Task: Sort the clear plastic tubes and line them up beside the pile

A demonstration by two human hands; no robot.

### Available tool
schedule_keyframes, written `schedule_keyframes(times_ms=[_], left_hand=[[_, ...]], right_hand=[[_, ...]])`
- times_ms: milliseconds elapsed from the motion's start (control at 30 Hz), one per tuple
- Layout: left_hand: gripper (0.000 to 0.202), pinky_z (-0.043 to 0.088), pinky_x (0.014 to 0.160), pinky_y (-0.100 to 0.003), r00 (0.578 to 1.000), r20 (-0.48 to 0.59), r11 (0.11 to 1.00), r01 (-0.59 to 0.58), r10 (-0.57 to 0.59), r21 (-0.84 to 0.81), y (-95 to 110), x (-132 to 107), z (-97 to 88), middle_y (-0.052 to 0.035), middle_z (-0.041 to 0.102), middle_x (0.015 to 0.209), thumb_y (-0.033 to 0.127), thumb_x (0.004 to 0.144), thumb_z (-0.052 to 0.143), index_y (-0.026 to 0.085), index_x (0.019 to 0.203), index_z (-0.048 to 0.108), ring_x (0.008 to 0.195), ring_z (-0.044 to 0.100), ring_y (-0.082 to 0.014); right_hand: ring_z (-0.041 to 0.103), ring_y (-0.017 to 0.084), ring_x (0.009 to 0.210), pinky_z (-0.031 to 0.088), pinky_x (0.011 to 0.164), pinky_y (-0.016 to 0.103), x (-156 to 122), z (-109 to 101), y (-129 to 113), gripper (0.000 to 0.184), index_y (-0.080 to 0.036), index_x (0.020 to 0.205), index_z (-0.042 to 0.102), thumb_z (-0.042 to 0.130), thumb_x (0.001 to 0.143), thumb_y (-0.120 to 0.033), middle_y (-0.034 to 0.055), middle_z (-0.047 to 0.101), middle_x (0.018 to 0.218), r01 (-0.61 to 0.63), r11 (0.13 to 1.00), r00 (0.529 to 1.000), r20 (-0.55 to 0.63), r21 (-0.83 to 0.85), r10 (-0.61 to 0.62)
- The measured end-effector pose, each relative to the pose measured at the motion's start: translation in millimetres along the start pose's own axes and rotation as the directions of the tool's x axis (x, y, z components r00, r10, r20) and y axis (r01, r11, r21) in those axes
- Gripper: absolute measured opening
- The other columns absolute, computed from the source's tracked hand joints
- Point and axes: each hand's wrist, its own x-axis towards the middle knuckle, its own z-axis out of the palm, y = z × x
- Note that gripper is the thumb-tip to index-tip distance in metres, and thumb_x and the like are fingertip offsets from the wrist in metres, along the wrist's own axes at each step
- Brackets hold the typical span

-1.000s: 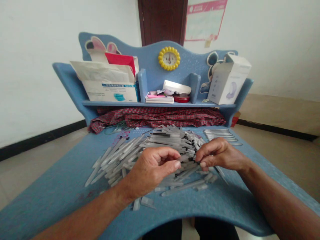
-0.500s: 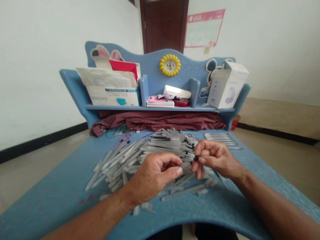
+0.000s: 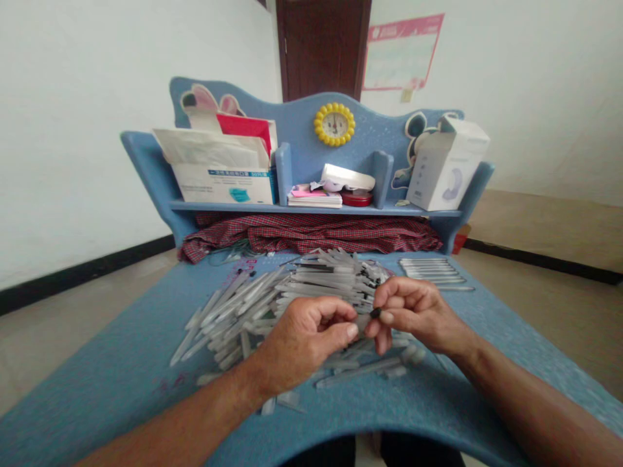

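Note:
My left hand (image 3: 311, 334) pinches a short translucent pen cap (image 3: 361, 322) between thumb and forefinger; its tip points to the right. Held in the fingertips of my right hand (image 3: 421, 314) is a small black plug (image 3: 376, 312), right by the end of the cap. Whether the two pieces touch I cannot tell. Beneath and behind both hands spreads a pile of translucent pen barrels (image 3: 318, 285). Loose caps (image 3: 411, 355) lie among them, and my hands hide part of the heap.
On the blue desk (image 3: 126, 389), a row of several pens (image 3: 431, 269) lies at the right. Checked cloth (image 3: 311, 233) is bunched under the shelf (image 3: 219, 207). The shelf carries a mask box (image 3: 224, 186), a white box (image 3: 448, 168) and a red round tin (image 3: 357, 198).
My right hand has moved slightly left, bringing the black plug closer to the cap in my left hand. The whole view has shifted a little.

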Motion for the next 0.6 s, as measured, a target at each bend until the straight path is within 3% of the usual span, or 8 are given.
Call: schedule_keyframes(times_ms=[400, 533, 600], left_hand=[[0.019, 0.038, 0.048, -0.019, 0.992, 0.060, 0.982, 0.117, -0.109, -0.149, 1.0, 1.2, 0.3, -0.0017, 0.064, 0.068, 0.028, 0.073, 0.058, 0.012, 0.081, 0.063, 0.054, 0.052, -0.0089], [0.017, 0.039, 0.050, -0.020, 0.994, 0.039, 0.991, 0.102, -0.099, -0.084, 0.6, 1.9, 0.1, -0.0015, 0.064, 0.068, 0.027, 0.074, 0.056, 0.012, 0.080, 0.063, 0.054, 0.050, -0.0089], [0.015, 0.038, 0.052, -0.020, 0.998, 0.014, 0.998, 0.063, -0.063, 0.002, 0.2, 1.9, 0.2, 0.0001, 0.063, 0.066, 0.025, 0.075, 0.054, 0.013, 0.078, 0.064, 0.055, 0.050, -0.0093]], right_hand=[[0.068, 0.014, 0.056, 0.055, 0.051, 0.024, 0.8, 0.6, 5.0, 0.009, -0.016, 0.092, 0.056, 0.060, 0.084, -0.019, 0.0037, 0.072, 0.074, 0.024, 0.998, 1.000, 0.011, -0.052, -0.024], [0.065, 0.011, 0.052, 0.052, 0.049, 0.020, -0.2, 2.3, -0.9, 0.008, -0.016, 0.088, 0.057, 0.062, 0.082, -0.019, 0.0016, 0.070, 0.068, 0.061, 0.958, 0.996, -0.047, -0.279, -0.078], [0.062, 0.010, 0.052, 0.049, 0.049, 0.018, -0.7, 2.3, -4.8, 0.006, -0.016, 0.084, 0.059, 0.063, 0.081, -0.019, 0.0003, 0.067, 0.063, 0.111, 0.863, 0.987, -0.048, -0.492, -0.154]])
